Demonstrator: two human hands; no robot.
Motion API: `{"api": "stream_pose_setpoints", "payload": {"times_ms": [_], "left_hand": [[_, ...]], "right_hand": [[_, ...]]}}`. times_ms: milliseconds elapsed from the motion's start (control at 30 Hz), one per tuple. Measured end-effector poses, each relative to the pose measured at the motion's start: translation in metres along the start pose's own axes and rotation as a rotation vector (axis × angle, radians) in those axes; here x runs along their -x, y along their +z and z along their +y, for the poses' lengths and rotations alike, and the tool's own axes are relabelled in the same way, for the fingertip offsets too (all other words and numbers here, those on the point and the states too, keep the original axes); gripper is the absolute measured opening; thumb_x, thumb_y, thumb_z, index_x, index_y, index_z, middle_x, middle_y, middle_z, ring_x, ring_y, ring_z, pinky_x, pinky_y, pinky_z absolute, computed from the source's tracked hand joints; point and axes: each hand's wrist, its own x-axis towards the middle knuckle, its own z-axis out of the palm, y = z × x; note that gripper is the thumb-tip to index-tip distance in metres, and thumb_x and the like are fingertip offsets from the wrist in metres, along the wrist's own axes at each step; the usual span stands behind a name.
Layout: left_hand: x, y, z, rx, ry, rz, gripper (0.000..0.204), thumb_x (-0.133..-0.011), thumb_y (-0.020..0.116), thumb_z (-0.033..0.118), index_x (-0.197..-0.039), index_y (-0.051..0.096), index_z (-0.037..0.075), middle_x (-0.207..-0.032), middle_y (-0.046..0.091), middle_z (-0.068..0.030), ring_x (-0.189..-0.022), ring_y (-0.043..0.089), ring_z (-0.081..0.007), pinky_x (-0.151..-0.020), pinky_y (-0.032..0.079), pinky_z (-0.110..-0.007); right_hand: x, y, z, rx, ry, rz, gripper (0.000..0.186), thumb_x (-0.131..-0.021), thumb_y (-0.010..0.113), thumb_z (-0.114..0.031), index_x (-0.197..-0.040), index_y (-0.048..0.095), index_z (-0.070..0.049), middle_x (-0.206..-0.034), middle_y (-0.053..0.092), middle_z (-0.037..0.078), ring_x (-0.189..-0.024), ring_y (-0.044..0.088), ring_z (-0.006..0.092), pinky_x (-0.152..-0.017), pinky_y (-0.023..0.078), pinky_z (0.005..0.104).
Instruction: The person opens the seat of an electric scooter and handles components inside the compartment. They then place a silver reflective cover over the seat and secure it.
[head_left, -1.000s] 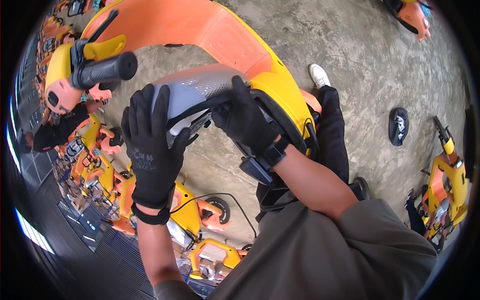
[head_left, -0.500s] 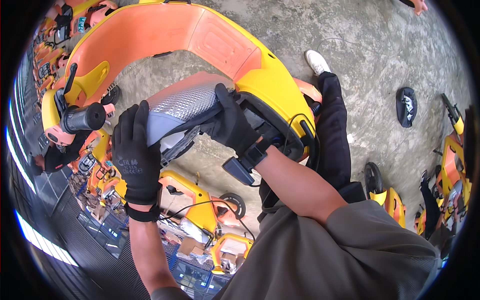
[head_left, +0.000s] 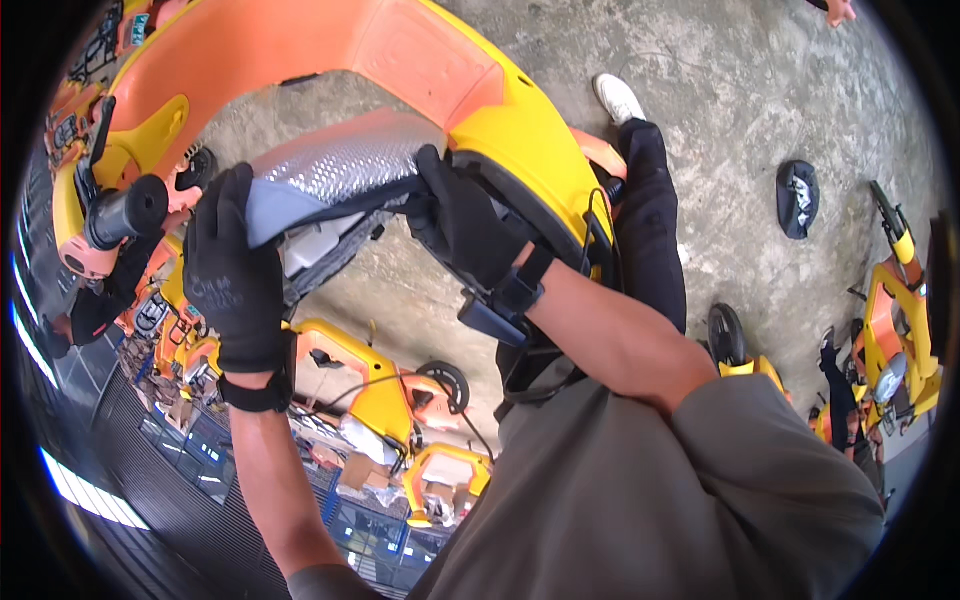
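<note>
Concrete floor [head_left: 730, 120], other scooters [head_left: 370, 380] parked near left and off right, black bag [head_left: 798, 200] lying far right. Person stands at a yellow-orange scooter [head_left: 520, 130]. I see a silver cover [head_left: 350, 165] over its tilted-up seat [head_left: 320, 250], between both gloved hands. Left hand [head_left: 235, 265] lays fingers over the grey left corner; thumb hidden, can't tell how tight. Right hand [head_left: 465, 225] holds a narrow pinch on the cover's right end.
</note>
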Motion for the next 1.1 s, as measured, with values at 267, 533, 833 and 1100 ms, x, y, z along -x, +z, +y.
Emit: {"api": "stream_pose_setpoints", "payload": {"times_ms": [267,533,833,1100], "left_hand": [[0.007,0.005,0.0,0.004,-0.008,0.08,0.054,-0.067,0.06,-0.005,-0.118,0.058,0.012,-0.114,0.062,-0.0083,-0.104,0.058,-0.0302,-0.089,0.047,-0.038],[0.01,0.005,0.001,0.013,-0.032,0.08,0.059,-0.064,0.066,-0.006,-0.12,0.058,0.013,-0.115,0.062,-0.0082,-0.106,0.059,-0.0304,-0.089,0.048,-0.037],[0.002,0.017,-0.005,0.024,0.008,0.168,0.05,-0.072,0.069,0.003,-0.12,0.058,0.013,-0.11,0.064,-0.0106,-0.099,0.063,-0.0284,-0.085,0.05,-0.034],[0.011,0.01,0.001,0.094,0.107,0.404,0.039,-0.069,0.059,0.002,-0.108,0.058,0.005,-0.091,0.06,-0.0125,-0.086,0.059,-0.0316,-0.075,0.047,-0.041]], "right_hand": [[0.018,-0.063,-0.048,1.268,-0.2,0.116,0.028,-0.091,0.061,-0.025,-0.104,0.059,-0.001,-0.08,0.064,0.012,-0.07,0.06,0.0232,-0.063,0.047,0.033],[-0.049,-0.048,-0.044,2.075,-0.832,0.145,0.023,-0.078,0.065,-0.021,-0.094,0.064,-0.005,-0.091,0.062,0.016,-0.09,0.057,0.0359,-0.077,0.048,0.0441],[-0.048,-0.063,-0.058,2.141,-1.041,-0.147,0.012,-0.077,0.063,-0.018,-0.085,0.064,-0.008,-0.084,0.061,0.009,-0.082,0.056,0.0332,-0.069,0.046,0.0444],[0.005,-0.069,-0.032,2.111,-0.937,-0.332,0.02,-0.081,0.064,-0.024,-0.088,0.063,-0.005,-0.092,0.062,0.015,-0.088,0.056,0.0379,-0.079,0.043,0.0466]]}}
